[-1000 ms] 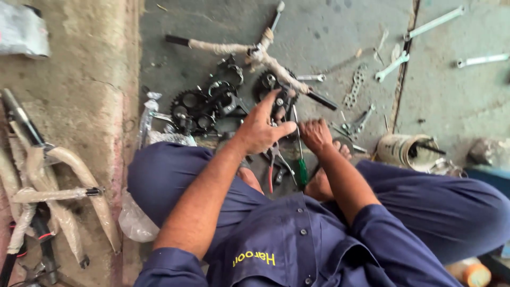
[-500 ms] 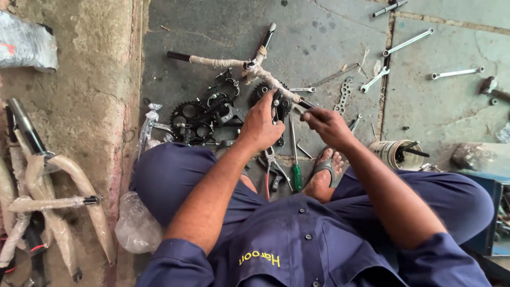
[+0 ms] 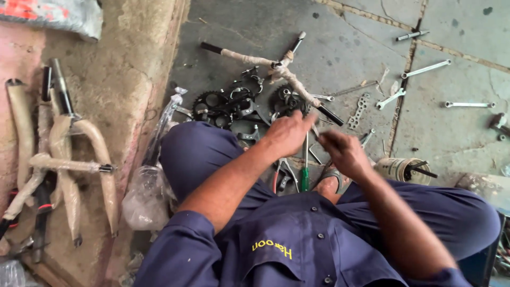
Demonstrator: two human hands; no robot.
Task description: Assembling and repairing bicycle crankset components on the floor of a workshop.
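1. While the person sits on the floor with knees spread, both hands meet at the centre of the frame, over the lower end of a paper-wrapped bicycle frame that lies on the grey concrete floor in the upper middle.
2. Its tubes are bound in pale tan wrapping, with bare black metal showing at the tube ends; it lies flat, branching from a joint near the top centre, so its lower end comes within easy reach.
3. Curled loosely, the left hand has its fingers pointing toward that black tube end; whether they grip it cannot be told through the blur.
4. Just to the right, the right hand is half-closed and motion-blurred; what it holds, if anything, cannot be told.
5. Below the hands lie a green-handled screwdriver and red-handled pliers, close between the legs.
6. Black chainrings and other small parts cluster left of centre.
7. Silver spanners are scattered at the upper right.
8. Wrapped bicycle forks rest at the left edge, and a clear plastic bag sits beside the left knee.
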